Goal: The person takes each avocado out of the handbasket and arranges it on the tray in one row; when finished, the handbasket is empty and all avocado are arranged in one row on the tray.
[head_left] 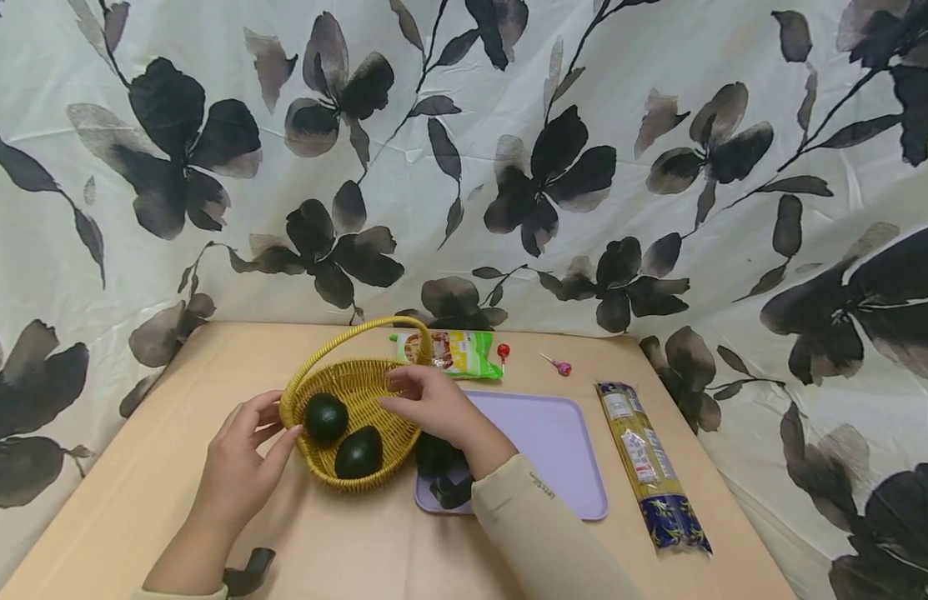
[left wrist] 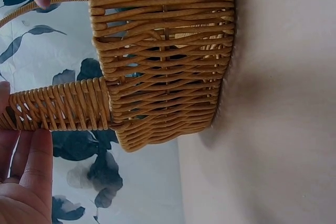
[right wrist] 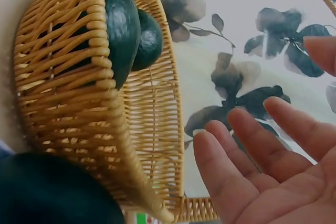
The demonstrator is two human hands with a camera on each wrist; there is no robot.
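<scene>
A yellow wicker basket (head_left: 373,400) with a tall arched handle (head_left: 351,335) stands on the table, left of the middle. Inside lie two dark green avocados, one toward the left (head_left: 326,418) and one nearer the front (head_left: 358,452). My left hand (head_left: 242,450) pinches the handle's base at the left rim, thumb on one side and fingers on the other in the left wrist view. Over the basket's right side hovers my right hand (head_left: 437,404), fingers spread and holding nothing. Another dark green avocado (right wrist: 52,192) lies beside the basket, partly hidden by my right wrist in the head view.
A lilac tray (head_left: 561,450) lies right of the basket, under my right forearm. Behind are a green snack packet (head_left: 471,354), a red lollipop (head_left: 504,352) and a pink lollipop (head_left: 562,367). A long pasta packet (head_left: 647,462) lies at the right. A floral cloth hangs behind the table.
</scene>
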